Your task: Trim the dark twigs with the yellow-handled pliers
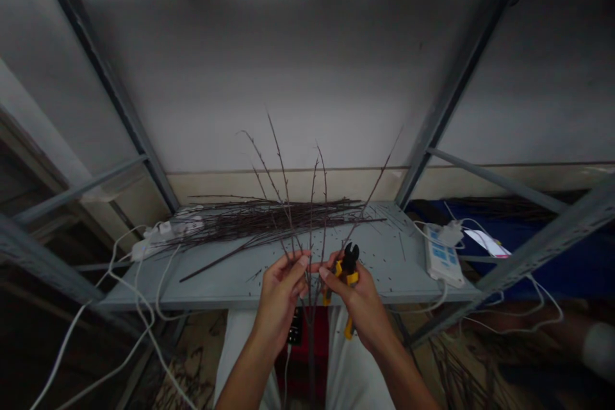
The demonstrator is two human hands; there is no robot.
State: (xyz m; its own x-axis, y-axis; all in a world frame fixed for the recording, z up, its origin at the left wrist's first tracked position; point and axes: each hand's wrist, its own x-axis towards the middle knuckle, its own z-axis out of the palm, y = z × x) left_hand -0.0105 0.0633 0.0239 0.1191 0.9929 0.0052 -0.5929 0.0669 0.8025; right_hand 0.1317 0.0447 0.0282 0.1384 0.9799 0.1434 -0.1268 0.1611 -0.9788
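Observation:
My left hand [282, 285] is closed around a branching dark twig [307, 205] that stands upright in front of me, its thin shoots fanning upward. My right hand [358, 298] grips yellow-handled cutting pliers [348, 272], black jaws pointing up, and its fingertips also touch the twig next to my left fingers. Just beyond both hands a pile of long dark twigs [269, 218] lies across the grey metal shelf [230, 285].
A white power strip [442, 256] with cables lies on the shelf's right end, another white strip [158, 234] with dangling cords at the left. Slanted grey rack posts [446, 96] frame the shelf. More twigs [456, 371] lie on the floor at lower right.

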